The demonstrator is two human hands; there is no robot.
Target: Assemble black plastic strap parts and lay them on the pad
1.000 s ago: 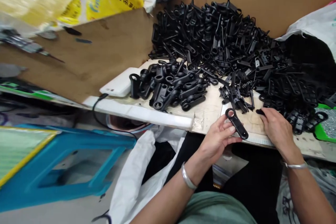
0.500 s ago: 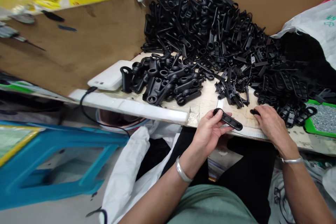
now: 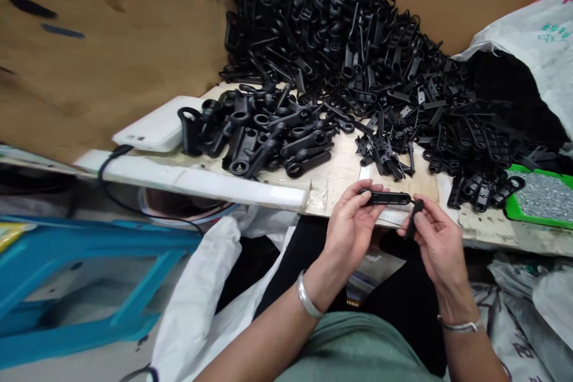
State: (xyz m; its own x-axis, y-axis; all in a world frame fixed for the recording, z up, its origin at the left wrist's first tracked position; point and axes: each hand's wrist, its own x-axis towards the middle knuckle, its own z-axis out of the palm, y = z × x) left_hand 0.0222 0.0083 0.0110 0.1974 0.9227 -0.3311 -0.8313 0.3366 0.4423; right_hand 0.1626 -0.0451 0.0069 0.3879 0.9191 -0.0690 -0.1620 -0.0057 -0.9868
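Note:
Over the front edge of the table, my left hand (image 3: 353,218) pinches one end of a long black plastic part (image 3: 388,198) with rounded ends, its hollow side facing up. My right hand (image 3: 436,233) grips a smaller, narrow black plastic piece (image 3: 414,219) between thumb and fingers. This piece stands across the free end of the long part, close against it; whether they touch I cannot tell. Just beyond my hands lies a heap of small black pieces with thin arms (image 3: 385,152). Left of that, several black handle-like parts with ring ends (image 3: 273,137) are spread out.
A large pile of black parts (image 3: 331,42) rises against the cardboard at the back. At right are more flat black parts (image 3: 474,143) and a green tray (image 3: 514,213) of small silvery bits. A white box (image 3: 156,131) with a cable sits left; a blue stool (image 3: 89,286) stands below.
My right hand has come left from the tabletop, bringing the small black piece to the end of the long part. My left hand has turned the long part nearly level. The view has shifted right.

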